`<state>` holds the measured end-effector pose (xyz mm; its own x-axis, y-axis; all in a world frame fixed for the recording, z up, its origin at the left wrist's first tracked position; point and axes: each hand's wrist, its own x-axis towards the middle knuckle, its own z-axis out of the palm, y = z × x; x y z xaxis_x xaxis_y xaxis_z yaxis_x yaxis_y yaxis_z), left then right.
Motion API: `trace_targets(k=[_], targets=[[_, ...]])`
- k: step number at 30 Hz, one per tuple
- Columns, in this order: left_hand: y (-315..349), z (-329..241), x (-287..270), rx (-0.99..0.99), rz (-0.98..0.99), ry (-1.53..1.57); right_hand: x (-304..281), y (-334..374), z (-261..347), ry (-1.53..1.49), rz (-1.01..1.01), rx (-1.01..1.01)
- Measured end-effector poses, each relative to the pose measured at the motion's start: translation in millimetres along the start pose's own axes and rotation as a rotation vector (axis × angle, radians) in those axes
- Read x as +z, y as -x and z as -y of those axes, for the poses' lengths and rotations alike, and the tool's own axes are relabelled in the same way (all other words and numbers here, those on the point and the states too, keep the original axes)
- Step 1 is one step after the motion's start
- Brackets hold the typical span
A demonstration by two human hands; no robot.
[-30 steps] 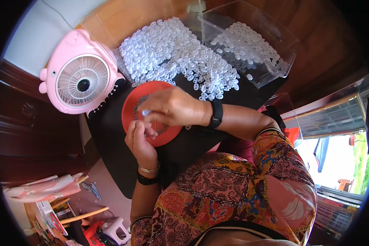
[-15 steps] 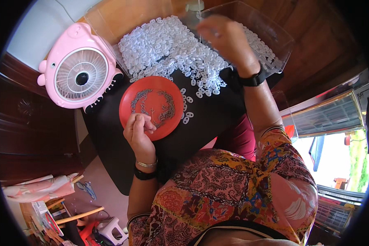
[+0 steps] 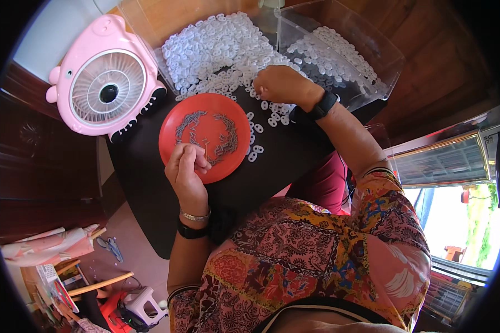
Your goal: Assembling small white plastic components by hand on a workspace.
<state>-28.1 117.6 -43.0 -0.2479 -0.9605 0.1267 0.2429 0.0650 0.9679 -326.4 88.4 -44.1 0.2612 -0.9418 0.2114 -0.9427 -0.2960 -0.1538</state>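
Observation:
My left hand is over the near rim of a round red plate, thumb and fingers pinched together. A thin pale stick rises from its fingertips, with a tiny dark piece near its tip. Small grey screws lie in a loose ring on the plate. My right hand is above the near edge of a heap of white oval pieces with two holes. Its fingers are curled inward, and whatever they hold is hidden.
A pink pig-shaped fan stands left of the plate. At the back right, a clear plastic bin holds more white pieces. Several loose white pieces lie right of the plate on the black tabletop.
My right hand has come down and toward me, from the clear bin to the near edge of the white heap. The left hand keeps its pinch over the plate.

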Motion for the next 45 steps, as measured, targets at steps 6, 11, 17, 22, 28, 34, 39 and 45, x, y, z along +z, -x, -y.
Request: trace_targets(k=[6, 11, 17, 22, 28, 34, 39, 45], targets=[[-1.1, 1.0, -1.4, -0.005, -0.002, -0.004, -3.7, -11.1, 15.6, 0.150, 0.134, 0.022], [-2.2, 3.7, -3.6, -0.023, 0.006, -0.023, -0.7, -10.8, 22.0, 0.252, 0.087, 0.027], [-1.9, 0.8, -2.0, -0.059, 0.040, -0.035, -21.8, -14.8, 43.0, -0.296, 0.052, -0.049], [-2.5, 2.8, 0.4, -0.069, 0.100, -0.100, -34.9, -21.0, 98.2, -0.668, 0.249, -0.253], [-4.2, 4.6, -4.0, -0.032, 0.156, -0.124, -26.5, -32.3, 114.9, -0.722, 0.265, -0.351], [-3.9, 1.5, 0.5, -0.057, 0.127, -0.091, -21.9, -33.1, 121.3, -0.745, 0.116, -0.276], [-5.6, 2.4, -0.9, -0.104, 0.130, -0.080, -12.1, -33.6, 130.8, -0.837, 0.070, -0.158], [-7.8, -0.1, -4.8, -0.132, 0.069, -0.061, -7.7, -31.9, 119.6, -0.953, 0.073, -0.193]])
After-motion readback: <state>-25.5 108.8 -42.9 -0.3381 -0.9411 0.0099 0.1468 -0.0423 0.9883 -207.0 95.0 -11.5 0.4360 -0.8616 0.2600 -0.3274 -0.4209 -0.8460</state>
